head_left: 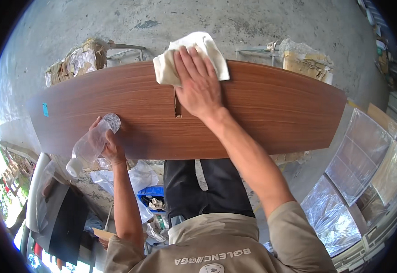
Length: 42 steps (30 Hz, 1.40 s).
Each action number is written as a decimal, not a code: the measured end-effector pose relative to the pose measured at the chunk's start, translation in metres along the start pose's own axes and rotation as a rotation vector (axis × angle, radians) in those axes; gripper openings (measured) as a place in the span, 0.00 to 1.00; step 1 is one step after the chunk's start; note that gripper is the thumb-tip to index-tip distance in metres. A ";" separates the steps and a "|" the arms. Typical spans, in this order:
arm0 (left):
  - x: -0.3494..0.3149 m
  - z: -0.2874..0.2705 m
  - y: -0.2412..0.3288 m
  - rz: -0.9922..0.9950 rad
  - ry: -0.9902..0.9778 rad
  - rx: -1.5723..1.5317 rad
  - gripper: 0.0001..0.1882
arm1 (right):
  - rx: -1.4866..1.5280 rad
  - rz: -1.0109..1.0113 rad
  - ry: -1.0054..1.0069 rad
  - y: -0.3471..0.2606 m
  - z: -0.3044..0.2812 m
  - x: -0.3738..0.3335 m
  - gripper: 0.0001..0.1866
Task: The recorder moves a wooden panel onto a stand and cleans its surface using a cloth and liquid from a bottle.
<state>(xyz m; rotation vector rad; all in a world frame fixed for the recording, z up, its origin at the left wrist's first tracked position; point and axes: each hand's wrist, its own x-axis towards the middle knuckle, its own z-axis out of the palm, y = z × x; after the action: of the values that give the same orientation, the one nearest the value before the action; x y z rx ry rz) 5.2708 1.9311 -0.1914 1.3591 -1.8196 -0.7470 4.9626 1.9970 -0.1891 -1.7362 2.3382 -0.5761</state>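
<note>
In front of me lies a long reddish-brown wooden board (262, 109) with a narrow slot near its middle and a small teal sticker at its left end. My right hand (199, 84) rests flat, fingers stretched out, on a white cloth (214, 52). The cloth lies at the board's far edge and hangs a little over it. Around a clear plastic bottle (90, 144) my left hand (112, 144) is closed. That bottle is tilted, its round base toward the board and its white top toward me, near the board's left front edge.
Padded supports (77, 63) with metal legs show beyond the board, another support (307, 63) at right. A blue crate (153, 196) with odds and ends stands on the floor by my legs. Plastic-wrapped panels (360, 152) lean at right, dark panels (59, 223) at lower left.
</note>
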 end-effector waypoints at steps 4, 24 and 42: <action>-0.008 0.012 -0.025 -0.001 0.061 -0.144 0.42 | -0.155 0.039 -0.080 0.101 -0.060 -0.046 0.30; -0.006 0.013 -0.018 0.029 0.027 0.106 0.44 | -0.163 -0.061 -0.408 0.100 -0.109 -0.035 0.46; -0.006 0.019 -0.014 0.018 0.073 0.095 0.47 | 0.435 0.218 -0.495 0.124 -0.079 0.039 0.08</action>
<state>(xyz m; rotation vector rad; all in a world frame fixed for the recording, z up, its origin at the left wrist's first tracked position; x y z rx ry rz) 5.2639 1.9336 -0.2144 1.4106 -1.8266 -0.6008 4.8129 2.0064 -0.1643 -1.2365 1.8529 -0.4979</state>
